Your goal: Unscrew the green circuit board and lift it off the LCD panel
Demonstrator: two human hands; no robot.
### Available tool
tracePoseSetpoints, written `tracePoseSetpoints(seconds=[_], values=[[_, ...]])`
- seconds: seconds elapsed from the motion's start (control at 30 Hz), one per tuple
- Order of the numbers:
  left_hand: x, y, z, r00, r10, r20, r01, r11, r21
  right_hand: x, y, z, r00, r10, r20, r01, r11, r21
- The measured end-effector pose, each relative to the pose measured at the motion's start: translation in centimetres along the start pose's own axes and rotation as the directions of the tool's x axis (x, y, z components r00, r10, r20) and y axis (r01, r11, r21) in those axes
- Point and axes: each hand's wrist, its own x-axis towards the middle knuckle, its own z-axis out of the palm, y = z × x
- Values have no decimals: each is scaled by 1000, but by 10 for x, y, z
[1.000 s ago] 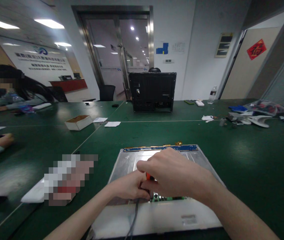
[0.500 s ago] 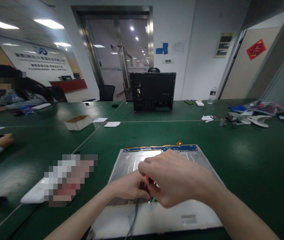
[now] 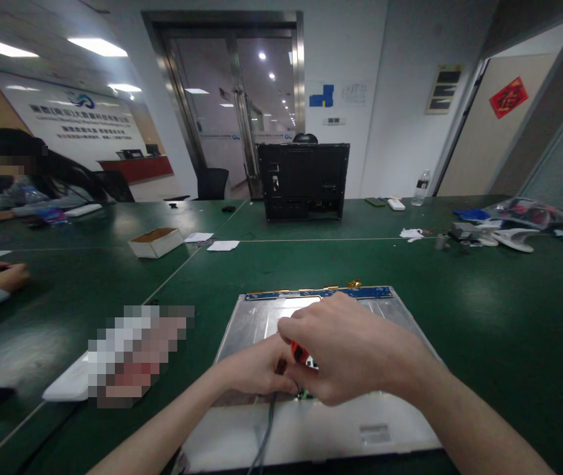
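A flat silver display panel (image 3: 360,427) lies before me, a blue circuit strip (image 3: 321,294) along its far edge. My right hand (image 3: 348,346) is closed from above around a red-and-black screwdriver (image 3: 299,353), of which only part of the handle shows. Close beside it, my left hand (image 3: 266,366) is pinched low over the panel; whatever its fingertips hold is hidden. Under the fingers of both hands a small green circuit board (image 3: 305,396) peeks out. A dark cable (image 3: 268,429) runs from below my left hand toward the panel's near edge.
A black monitor housing (image 3: 305,181) stands farther back on the green table (image 3: 489,316). A white box (image 3: 156,243) and paper slips lie left of it; a bottle (image 3: 422,188) and loose parts are at right. A co-worker's hand (image 3: 1,277) rests at left.
My right hand has turned slightly at the wrist and shifted a little, so more of the red handle shows. My left hand stays nearly still.
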Motion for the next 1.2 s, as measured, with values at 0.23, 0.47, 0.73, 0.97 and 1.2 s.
tracePoseSetpoints(seconds=[0.23,0.47,0.73,0.97,1.2], values=[[-1,5,-1,999,-14,33,16,998,-54,1,0,2,999,-37,-13,36,999,-18],[-4,20,-5,999,-34,-16,32,992,-121,6,0,1,999,39,2,-39,998,-56],[0,5,-3,999,3,33,-2,999,-48,0,-1,0,999,-36,27,36,999,-8],[-1,14,-4,997,-59,40,60,998,-29,3,-1,3,999,-33,-9,33,999,-28],[0,8,-3,1000,6,26,-4,998,-62,4,0,3,1000,-13,3,14,999,-50]])
